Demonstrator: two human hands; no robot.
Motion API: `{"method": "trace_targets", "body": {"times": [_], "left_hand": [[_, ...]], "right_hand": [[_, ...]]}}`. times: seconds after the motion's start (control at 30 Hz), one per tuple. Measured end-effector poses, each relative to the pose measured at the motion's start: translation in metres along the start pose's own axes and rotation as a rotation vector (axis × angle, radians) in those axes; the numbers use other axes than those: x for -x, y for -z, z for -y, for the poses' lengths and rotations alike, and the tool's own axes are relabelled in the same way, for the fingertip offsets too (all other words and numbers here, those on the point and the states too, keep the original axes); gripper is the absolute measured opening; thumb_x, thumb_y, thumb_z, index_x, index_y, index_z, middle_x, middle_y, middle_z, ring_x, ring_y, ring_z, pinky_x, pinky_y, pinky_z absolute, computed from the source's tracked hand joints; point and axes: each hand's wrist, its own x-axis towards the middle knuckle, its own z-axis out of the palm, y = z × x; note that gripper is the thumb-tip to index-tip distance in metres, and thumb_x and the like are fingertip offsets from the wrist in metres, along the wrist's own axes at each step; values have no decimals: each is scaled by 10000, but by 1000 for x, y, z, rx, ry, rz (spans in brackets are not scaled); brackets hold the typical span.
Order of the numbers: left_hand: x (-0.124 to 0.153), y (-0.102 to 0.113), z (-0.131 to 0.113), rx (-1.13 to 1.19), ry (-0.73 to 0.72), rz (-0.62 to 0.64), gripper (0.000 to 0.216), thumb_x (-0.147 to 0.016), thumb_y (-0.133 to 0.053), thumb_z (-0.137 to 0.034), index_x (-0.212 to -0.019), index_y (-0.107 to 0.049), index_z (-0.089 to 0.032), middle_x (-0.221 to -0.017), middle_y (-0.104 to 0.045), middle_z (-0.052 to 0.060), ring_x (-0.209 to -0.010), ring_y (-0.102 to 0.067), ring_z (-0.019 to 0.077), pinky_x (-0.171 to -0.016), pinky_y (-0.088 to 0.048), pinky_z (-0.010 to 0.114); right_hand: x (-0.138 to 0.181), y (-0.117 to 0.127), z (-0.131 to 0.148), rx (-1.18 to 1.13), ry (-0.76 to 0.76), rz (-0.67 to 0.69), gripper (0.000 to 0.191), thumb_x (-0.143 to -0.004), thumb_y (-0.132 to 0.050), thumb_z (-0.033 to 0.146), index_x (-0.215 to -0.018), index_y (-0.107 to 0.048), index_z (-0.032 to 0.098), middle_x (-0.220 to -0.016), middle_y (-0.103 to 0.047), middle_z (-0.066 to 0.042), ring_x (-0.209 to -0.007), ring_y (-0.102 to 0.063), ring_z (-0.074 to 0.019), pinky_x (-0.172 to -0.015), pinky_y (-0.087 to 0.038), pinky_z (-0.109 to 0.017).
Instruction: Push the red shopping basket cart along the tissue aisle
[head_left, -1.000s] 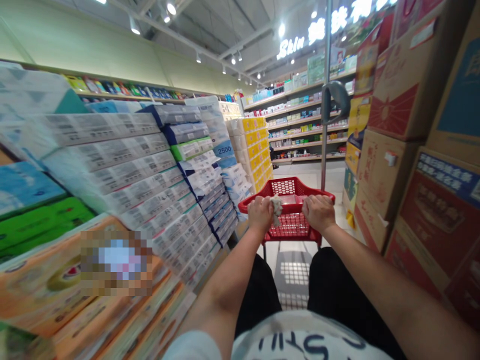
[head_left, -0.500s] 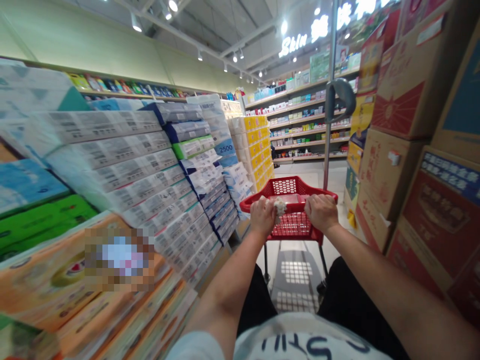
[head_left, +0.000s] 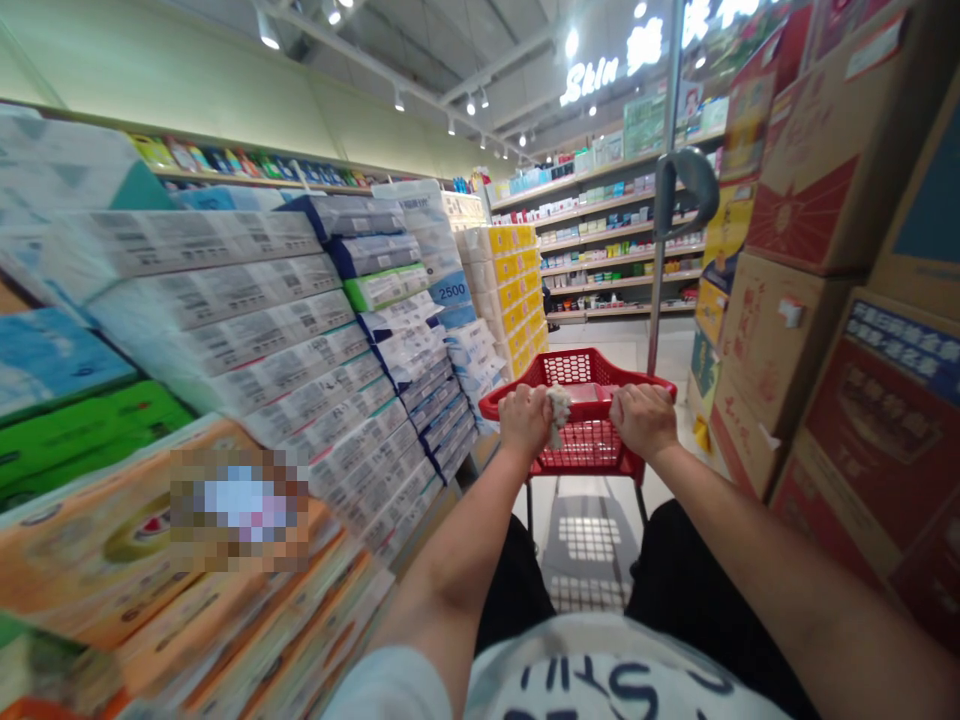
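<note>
A red shopping cart [head_left: 585, 458] with a perforated plastic basket stands in front of me. My left hand [head_left: 526, 420] is closed around the left part of its handle. My right hand [head_left: 643, 420] grips the handle's right part. A crumpled off-white thing [head_left: 557, 410] sticks out beside my left hand's thumb side and hangs over the bar; its kind and how it is held I cannot make out. Inside the basket lies something pinkish-red and flat, partly hidden by the handle.
Stacked white tissue packs [head_left: 255, 290] and orange packs [head_left: 135, 550] line the left side close by. Cardboard cartons [head_left: 780, 350] rise on the right. A metal pole [head_left: 657, 270] with a grey loop stands ahead right. Stocked shelves [head_left: 615, 245] cross the far end.
My view has tilted and shifted very slightly, and my legs have changed position under me. Both hands keep their hold on the cart handle.
</note>
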Motion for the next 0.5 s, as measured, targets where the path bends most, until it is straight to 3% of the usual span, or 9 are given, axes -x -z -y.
{"method": "trace_targets", "body": {"times": [0.1,0.27,0.43,0.5], "left_hand": [[2,1,0,0,-42,-9,343,-958,-350,-376,-1235,-512,-253,-1159,-502,91,-979,-489,248,-863,-369,405],[3,2,-1,-6,4,20,338,-965,-321,-387,-1197,-532,-261,-1096,-518,85,-947,-500,247,-846,-376,405],[9,-1,1,21,-35,-11,339,-957,-361,-371,-1243,-503,-254,-1256,-462,98,-1053,-467,251,-921,-349,410],[7,0,1,21,-30,11,337,-956,-363,-377,-1239,-504,-260,-1228,-478,95,-1037,-475,250,-906,-354,411]], "right_hand": [[-1,2,0,1,1,5,216,-879,-426,235,-773,-603,173,-697,-587,-45,-728,-451,-190,-760,-249,-355],[-1,2,0,-31,-3,5,221,-881,-417,233,-804,-616,173,-706,-593,-48,-723,-452,-191,-763,-252,-358],[0,0,0,-64,-10,3,215,-858,-431,224,-809,-633,172,-709,-595,-57,-726,-449,-196,-761,-250,-363],[0,0,0,-64,-2,4,210,-852,-436,225,-810,-635,171,-707,-594,-57,-725,-447,-196,-757,-249,-363]]}}
